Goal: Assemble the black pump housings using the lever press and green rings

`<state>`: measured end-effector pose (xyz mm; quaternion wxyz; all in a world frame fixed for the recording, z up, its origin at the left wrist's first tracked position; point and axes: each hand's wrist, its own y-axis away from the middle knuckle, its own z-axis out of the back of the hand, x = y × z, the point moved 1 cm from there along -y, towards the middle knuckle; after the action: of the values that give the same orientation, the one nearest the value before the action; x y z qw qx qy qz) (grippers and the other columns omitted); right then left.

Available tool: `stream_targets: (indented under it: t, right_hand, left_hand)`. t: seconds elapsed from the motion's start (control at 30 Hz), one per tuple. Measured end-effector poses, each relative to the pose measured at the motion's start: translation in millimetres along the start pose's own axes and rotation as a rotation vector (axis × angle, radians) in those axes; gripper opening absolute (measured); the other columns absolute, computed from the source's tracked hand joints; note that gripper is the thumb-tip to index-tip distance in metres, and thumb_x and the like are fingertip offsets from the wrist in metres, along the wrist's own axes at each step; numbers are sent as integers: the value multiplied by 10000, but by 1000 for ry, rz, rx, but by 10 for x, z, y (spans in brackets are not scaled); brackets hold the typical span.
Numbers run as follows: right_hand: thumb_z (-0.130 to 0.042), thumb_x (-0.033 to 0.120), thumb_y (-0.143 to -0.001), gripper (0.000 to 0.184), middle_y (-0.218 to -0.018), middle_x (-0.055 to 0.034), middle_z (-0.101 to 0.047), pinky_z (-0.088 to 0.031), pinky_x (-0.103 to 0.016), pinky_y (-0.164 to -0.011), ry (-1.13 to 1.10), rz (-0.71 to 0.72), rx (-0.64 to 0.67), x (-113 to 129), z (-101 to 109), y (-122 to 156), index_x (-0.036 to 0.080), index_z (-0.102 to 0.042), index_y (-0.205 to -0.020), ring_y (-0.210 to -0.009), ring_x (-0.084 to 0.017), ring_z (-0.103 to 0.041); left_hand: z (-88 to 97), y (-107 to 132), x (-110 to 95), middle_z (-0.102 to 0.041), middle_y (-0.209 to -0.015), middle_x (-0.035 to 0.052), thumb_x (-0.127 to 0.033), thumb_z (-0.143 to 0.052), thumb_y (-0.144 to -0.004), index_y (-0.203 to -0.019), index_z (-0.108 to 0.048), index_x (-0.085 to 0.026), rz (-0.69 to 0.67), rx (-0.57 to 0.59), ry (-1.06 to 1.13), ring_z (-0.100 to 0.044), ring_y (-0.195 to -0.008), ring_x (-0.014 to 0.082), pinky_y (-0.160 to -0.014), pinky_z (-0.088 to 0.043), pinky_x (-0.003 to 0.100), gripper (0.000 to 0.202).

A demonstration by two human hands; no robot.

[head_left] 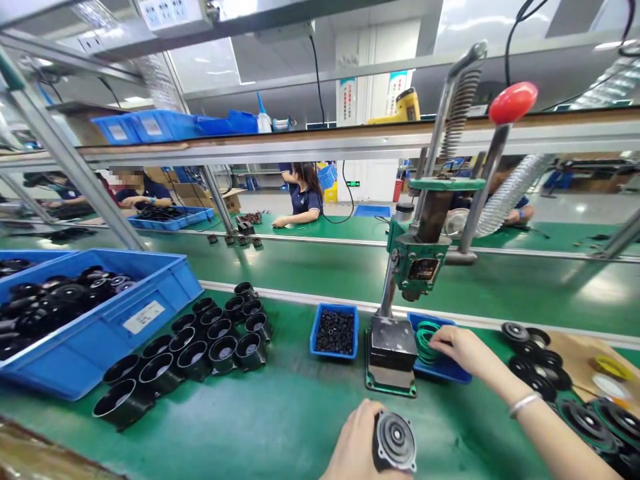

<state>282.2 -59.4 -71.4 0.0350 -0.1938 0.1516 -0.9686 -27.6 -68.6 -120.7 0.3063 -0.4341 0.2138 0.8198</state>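
My left hand is wrapped round a black round motor housing, whose grey ringed end cover with corner lugs faces me. Further right, my right hand reaches into a small blue bin, its fingers pinched at a bunch of green rubber rings. Whether one ring is between the fingertips is hard to make out. Between the hands and just beyond stands a hand press with a black block base, a green head and a red lever knob.
A blue bin of small black rings sits left of the press. Several open black cups stand in rows beside a large blue crate of black parts. Black discs lie at right. Co-workers sit across the bench.
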Motion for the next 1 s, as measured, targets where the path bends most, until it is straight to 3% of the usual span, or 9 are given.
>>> stream_targets:
  t: [0.13,0.23,0.3,0.37,0.47,0.57,0.63,0.83,1.0]
  right_hand:
    - [-433,470,-924,436,-800,-83,-689,-499,-275,-694,54,-123,-71,110,223,80,161,-698,-771,-723,-184,-654]
    - [-483,463,-924,359,-871,-72,-680,-499,-267,-732,79,-146,-197,458,381,297,163,-673,-872,-768,-167,-640]
    - [-537,403,-919,255,-875,-45,-669,-500,-232,-746,22,-53,-250,795,398,456,175,-650,-899,-775,-130,-627]
    - [-549,312,-926,157,-883,-32,-652,-500,-202,-777,-88,95,-192,1122,311,588,178,-630,-915,-814,-103,-615]
    - [-518,234,-941,119,-931,-40,-618,-489,-196,-800,-204,241,-36,1414,67,714,179,-621,-956,-893,-95,-581]
    - [-514,248,-943,131,-914,-40,-583,-464,-199,-759,-230,231,40,1433,-122,748,183,-627,-957,-866,-94,-542]
    - [-516,280,-942,147,-888,-36,-566,-453,-201,-753,-259,186,74,1376,-166,745,178,-623,-936,-847,-93,-527]
    - [-516,360,-941,191,-933,-27,-551,-453,-201,-794,-419,21,234,1304,-176,833,181,-579,-920,-873,-89,-525]
    - [-616,433,-872,287,-998,-36,-539,-459,-235,-798,-377,15,214,1358,-253,962,193,-542,-1012,-898,-116,-518]
  left_hand:
    - [7,57,-16,-595,-1086,83,-231,-850,-559,-1112,-509,-179,-75,-65,5,-578,-1031,276,-938,-461,439,652]
    - [12,79,5,-589,-1134,101,-292,-857,-598,-1158,-492,-178,-140,-92,34,-574,-1077,284,-964,-462,467,678]
    - [37,87,25,-556,-1225,136,-366,-875,-580,-1216,-466,-171,-227,-100,63,-543,-1161,312,-1009,-441,501,781]
    - [99,97,30,-493,-1336,164,-412,-841,-636,-1303,-413,-176,-337,-133,98,-476,-1268,323,-1061,-405,520,827]
    - [245,111,-13,-503,-1362,143,-314,-695,-826,-1315,-416,-207,-478,-210,105,-473,-1298,264,-1075,-415,477,573]
    - [366,95,-83,-652,-1133,78,-171,-578,-907,-1112,-553,-208,-594,-195,68,-592,-1171,194,-1011,-486,373,209]
    - [407,67,-108,-686,-982,52,-135,-550,-918,-981,-594,-193,-637,-161,30,-642,-1089,176,-959,-520,326,96]
    - [453,-13,-64,-700,-979,66,-168,-540,-930,-973,-615,-185,-659,-112,-45,-672,-1020,174,-861,-574,301,88]
    - [519,-50,-65,-691,-976,58,-147,-522,-937,-992,-598,-177,-764,-49,-167,-653,-1064,164,-948,-548,321,98]
